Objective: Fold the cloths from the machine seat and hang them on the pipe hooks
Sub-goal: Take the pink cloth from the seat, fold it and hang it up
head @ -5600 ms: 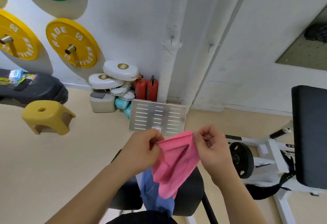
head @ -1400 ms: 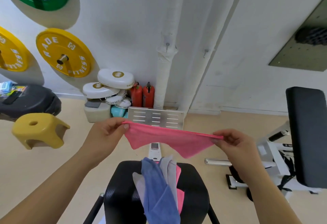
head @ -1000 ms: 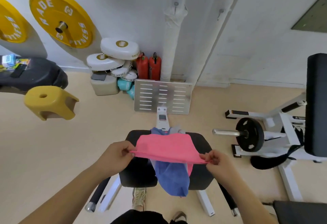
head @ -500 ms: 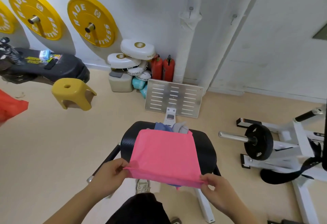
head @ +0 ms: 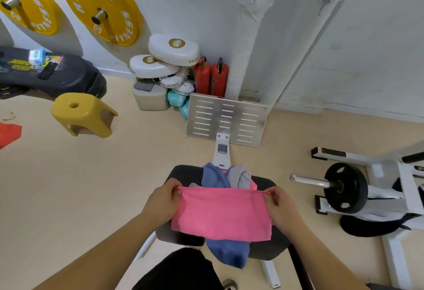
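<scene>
Pink cloth [head: 221, 214] far edge pinched by left hand [head: 163, 198] and right hand [head: 278, 205], apparently doubled

The pink cloth [head: 221, 214] is hiding the middle of the blue cloth [head: 214, 177] and of the seat [head: 183, 172]; a red item [head: 9, 133] is running off-frame.

The nearer yellow weight plate [head: 101, 6] on the wall is showing "ADE" along its top and "FITNESS" along its lower edge. The plate to its left [head: 25, 3] is showing only the tail of "FITNESS". The top white pad [head: 174, 50] is carrying "OXING" upside down. The smaller pads beneath are reading "STARLIGHT" [head: 174, 81] and "AGAINST THE W" [head: 183, 89].
</scene>
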Available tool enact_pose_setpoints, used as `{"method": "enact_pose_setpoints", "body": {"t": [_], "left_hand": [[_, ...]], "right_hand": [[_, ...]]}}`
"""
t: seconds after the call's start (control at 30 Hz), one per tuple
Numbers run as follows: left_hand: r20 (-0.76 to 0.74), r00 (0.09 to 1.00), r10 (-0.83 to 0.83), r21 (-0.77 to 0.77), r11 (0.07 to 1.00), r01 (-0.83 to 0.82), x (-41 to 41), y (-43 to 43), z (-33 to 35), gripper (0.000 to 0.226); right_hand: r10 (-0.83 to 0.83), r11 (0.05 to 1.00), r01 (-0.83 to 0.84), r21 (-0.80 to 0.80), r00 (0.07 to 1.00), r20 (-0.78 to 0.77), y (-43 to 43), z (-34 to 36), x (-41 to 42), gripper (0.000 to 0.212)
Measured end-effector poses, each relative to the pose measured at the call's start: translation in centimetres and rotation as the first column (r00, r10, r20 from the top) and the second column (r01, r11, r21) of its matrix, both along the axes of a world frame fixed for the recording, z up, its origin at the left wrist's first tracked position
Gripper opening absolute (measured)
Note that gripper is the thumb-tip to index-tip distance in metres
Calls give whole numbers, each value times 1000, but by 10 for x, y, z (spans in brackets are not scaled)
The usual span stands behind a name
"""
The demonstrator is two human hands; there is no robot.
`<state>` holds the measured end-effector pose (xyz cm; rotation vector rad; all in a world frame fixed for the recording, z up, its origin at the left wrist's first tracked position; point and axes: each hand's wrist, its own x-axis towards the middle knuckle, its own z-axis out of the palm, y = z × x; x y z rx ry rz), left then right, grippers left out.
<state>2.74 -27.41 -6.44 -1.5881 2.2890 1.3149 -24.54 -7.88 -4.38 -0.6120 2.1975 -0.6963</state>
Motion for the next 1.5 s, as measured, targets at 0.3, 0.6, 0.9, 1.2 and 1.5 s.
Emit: {"method": "enact_pose_setpoints", "body": {"t": [0.3,0.6,0.9,1.2,1.5], "left_hand": [[241,939,-246,81,969,233,-30,-44,-46,18],[237,914,-329,195,938,287,-31,-41,-48,30],[226,972,-69,171,985,30,-27,-11,-17,11],[-1,959,283,398,880,-259,-11,48,58,21],[-281,902,328,102,945,-311,-54,150,105,18]], "right_hand": [[81,952,-99,289,994,73,-29,-50,-19,11],[38,920,-104,378,983,179,-42,-54,-22,12],[-223,969,181,166,932,286,1,-29,-6,24],[-191,958,277,-72,806,560,48,19,-4,25],[-19,951,150,-270,901,433,62,62,51,13]]}}
